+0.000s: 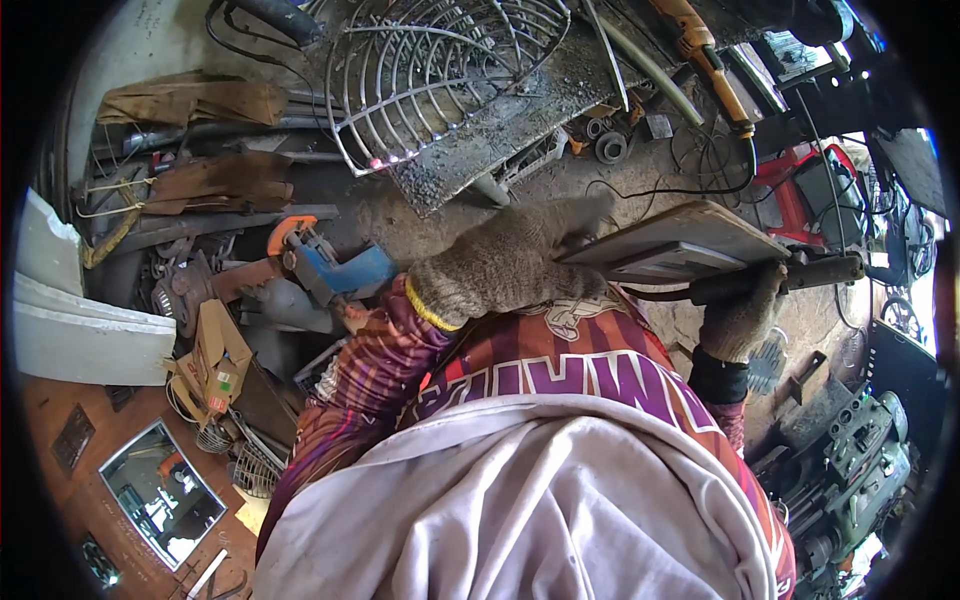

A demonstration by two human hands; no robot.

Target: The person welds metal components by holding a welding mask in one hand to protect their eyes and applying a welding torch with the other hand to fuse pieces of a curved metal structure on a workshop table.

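Observation:
A grey-brown knit glove with a yellow cuff covers my left hand, which reaches across my front to the right. Its blurred fingers look stretched out and spread beside the near end of a flat brown board. A grey rectangular frame sits on the board's underside. My right hand, also gloved, is closed around a black cylindrical handle just below the board. The board rests close against that hand; whether the fingers grip it too is hidden.
Ahead, a curved metal-bar grille lies on a dirty worktable with a glowing spot at its edge. An orange angle grinder trails a cable. To the left are a blue tool and cardboard; green machinery stands right.

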